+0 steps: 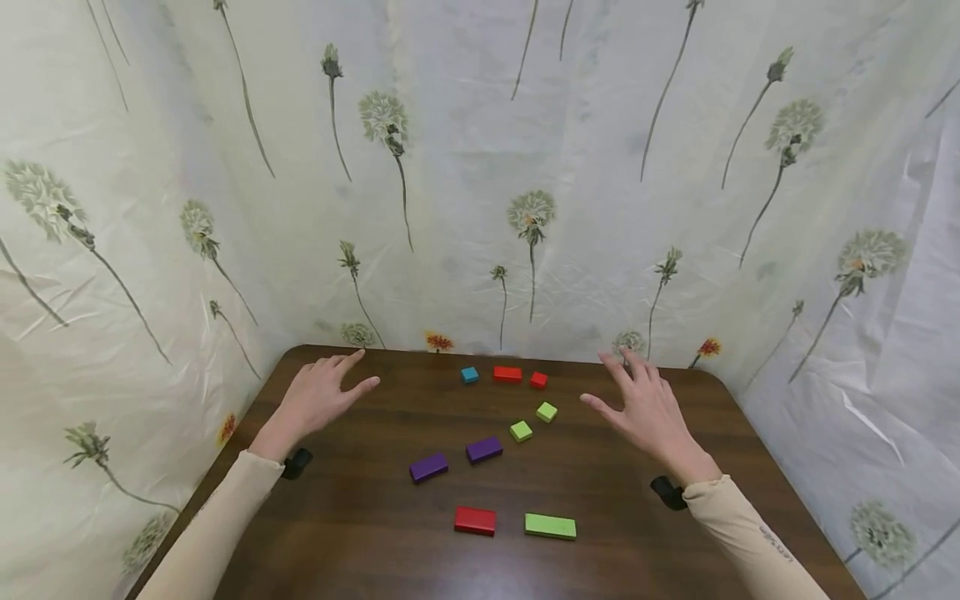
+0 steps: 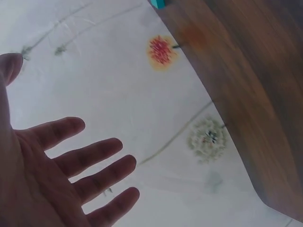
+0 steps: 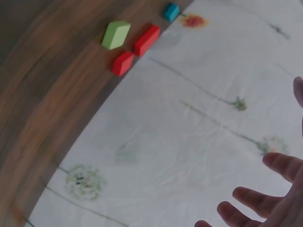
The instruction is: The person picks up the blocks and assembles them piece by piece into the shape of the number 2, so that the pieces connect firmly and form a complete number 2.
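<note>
Over the left side of the table, my left hand (image 1: 315, 398) hovers with fingers spread and holds nothing. My right hand (image 1: 647, 410) is likewise spread and bare on the right side, nearest a small lime block (image 1: 547, 412). Another lime block (image 1: 521, 431) lies just in front of that one. Along the far edge sit a small blue block (image 1: 469, 375), a longer red block (image 1: 507, 374) and a small red block (image 1: 538, 380). Two purple blocks (image 1: 429, 467) lie mid-table. Closer to me are a red block (image 1: 475, 521) and a long green block (image 1: 551, 526).
The brown wooden table (image 1: 337, 533) has rounded far corners. A pale curtain with a dandelion print (image 1: 457, 208) hangs behind it and on both sides. Each wrist wears a black strap-like device (image 1: 667, 492).
</note>
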The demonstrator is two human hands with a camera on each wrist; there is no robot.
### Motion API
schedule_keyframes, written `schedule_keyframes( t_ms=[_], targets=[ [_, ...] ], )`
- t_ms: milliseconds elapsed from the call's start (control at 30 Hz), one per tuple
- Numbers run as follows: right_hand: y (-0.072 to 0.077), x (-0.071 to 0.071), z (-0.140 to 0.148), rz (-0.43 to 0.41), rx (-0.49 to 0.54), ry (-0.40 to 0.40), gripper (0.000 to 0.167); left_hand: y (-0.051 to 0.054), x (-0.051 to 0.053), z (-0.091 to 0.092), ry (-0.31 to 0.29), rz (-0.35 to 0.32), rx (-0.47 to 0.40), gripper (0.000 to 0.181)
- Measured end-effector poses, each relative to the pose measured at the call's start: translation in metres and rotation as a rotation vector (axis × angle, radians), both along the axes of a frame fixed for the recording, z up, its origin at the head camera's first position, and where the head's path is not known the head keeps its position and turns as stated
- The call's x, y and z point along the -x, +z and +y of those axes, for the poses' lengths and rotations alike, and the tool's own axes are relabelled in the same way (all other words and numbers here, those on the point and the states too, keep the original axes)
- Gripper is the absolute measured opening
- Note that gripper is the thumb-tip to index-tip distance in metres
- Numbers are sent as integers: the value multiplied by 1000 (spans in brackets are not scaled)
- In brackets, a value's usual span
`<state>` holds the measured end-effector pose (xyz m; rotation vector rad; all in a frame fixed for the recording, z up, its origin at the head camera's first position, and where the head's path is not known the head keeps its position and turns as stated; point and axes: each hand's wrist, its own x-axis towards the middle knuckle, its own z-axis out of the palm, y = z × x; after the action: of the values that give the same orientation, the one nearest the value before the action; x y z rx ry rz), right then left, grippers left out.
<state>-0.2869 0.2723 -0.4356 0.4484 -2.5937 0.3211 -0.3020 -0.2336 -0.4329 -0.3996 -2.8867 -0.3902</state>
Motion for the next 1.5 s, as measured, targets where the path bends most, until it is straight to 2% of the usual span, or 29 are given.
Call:
schedule_keyframes(
  t_ms=[367, 633, 733, 933, 1233, 1500],
  targets=[
    [0, -12, -20, 52, -9, 74, 79, 1, -16, 20, -77, 19, -26, 75],
    [-8, -20, -32, 20, -19, 125, 78, -3, -24, 32, -141, -13, -58, 71],
    [-13, -23, -37, 30, -28, 138, 77, -7, -26, 38, -178, 9, -55, 66],
    [-21, -32, -47, 22, -45, 173, 73, -18, -34, 50, -292, 86, -42, 47],
    [-42, -42, -60, 40, -62, 245, 58, -40, -45, 73, -455, 194, 42, 26],
    [-58, -47, -72, 3, -96, 279, 53, -52, -57, 88, -556, 171, 64, 23]
  ],
)
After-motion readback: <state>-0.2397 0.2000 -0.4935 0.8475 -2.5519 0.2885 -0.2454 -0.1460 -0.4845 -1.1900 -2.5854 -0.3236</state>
